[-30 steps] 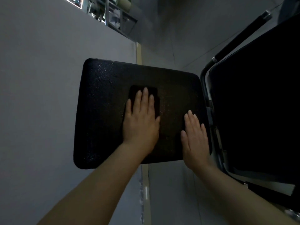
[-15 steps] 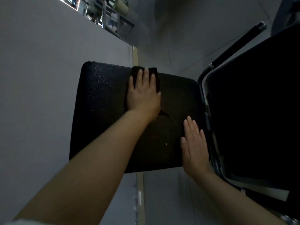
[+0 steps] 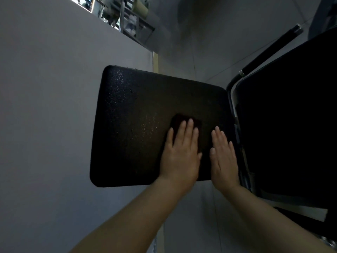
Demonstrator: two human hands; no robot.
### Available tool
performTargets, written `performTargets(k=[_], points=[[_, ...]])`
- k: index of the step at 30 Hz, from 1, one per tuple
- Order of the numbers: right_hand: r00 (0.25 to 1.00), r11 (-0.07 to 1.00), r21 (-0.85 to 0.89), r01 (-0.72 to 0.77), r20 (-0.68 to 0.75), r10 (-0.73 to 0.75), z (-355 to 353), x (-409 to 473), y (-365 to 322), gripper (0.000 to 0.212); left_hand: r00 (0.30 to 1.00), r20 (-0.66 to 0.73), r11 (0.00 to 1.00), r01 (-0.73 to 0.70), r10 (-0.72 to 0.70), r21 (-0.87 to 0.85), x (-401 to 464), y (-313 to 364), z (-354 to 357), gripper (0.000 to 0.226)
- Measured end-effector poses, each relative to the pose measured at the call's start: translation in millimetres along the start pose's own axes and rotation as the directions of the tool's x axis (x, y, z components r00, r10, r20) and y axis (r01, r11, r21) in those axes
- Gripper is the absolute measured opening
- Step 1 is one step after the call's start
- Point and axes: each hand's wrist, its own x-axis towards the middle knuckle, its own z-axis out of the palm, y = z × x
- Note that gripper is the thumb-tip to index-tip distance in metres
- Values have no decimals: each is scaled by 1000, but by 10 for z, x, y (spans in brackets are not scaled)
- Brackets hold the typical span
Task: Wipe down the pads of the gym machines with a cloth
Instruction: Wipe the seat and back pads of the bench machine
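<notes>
Since 0.5 s ago the left hand (image 3: 179, 154) has slid w/ the cloth (image 3: 186, 123) from the pad's far edge back toward the near side, now just beside the right hand (image 3: 223, 157). Left fingers (image 3: 189, 128) lie straight and flat, pressing the dark cloth onto the black seat pad (image 3: 136, 125); only the cloth's far end shows past the fingertips. Right hand rests flat on the pad near its right edge, fingers straight & together, holding nothing. Pad surface shows small glints of moisture left of the cloth. Right of the pad: a metal frame tube (image 3: 230, 92), a larger black back pad (image 3: 291, 125), and a black foam-grip handle (image 3: 269, 50) angling up. Grey floor (image 3: 45, 125) beneath.
</notes>
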Motion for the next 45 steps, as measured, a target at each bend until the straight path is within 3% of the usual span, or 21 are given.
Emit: performTargets(k=[5, 9, 12, 16, 19, 22, 26, 29, 34, 41, 45], points=[[1000, 1000, 27, 1, -2, -1, -31, -8, -14, 62, 999, 28, 999, -21, 22, -46, -422, 82, 108, 64], [999, 989, 139, -50, 25, 48, -59, 8, -54, 71, 999, 26, 974, -16, 23, -225, -393, 42, 19, 65], [995, 954, 283, -103, 20, 102, -143, -34, -176, 62, 999, 3, 924, -48, 53, -379, -411, -19, -44, 67], [998, 930, 364, 56, -37, -45, -136, -244, -461, 52, 994, -71, 872, -104, 80, -479, -454, -154, -75, 68], [990, 965, 222, 139, -6, -141, -14, -339, -640, 54, 992, -100, 945, -110, 83, -309, -420, -377, -128, 57], [996, 996, 8, 92, -8, -92, 45, -353, -755, 61, 995, -90, 997, 42, -48, -64, -350, -655, -246, 55], [1000, 960, -279, 11, 15, -7, 87, -332, -891, 63, 987, -58, 978, 157, -151, 136, -339, -792, -244, 62], [998, 949, -314, 20, 64, 0, 110, -223, -891, 64, 986, -57, 982, 164, -159, 97, -298, -806, -166, 61], [986, 986, -139, 96, 148, -75, 17, 181, -828, 62, 989, -109, 993, 102, -96, 54, -248, -819, -102, 65], [989, 980, -194, 39, 144, -11, -123, 1672, -615, 60, 982, -162, 994, 105, -99, 27, -245, -810, -72, 65], [994, 968, -247, 50, 107, -24, -128, 1640, -561, 56, 982, -166, 995, 96, -89, 36, -238, -820, -63, 65]])
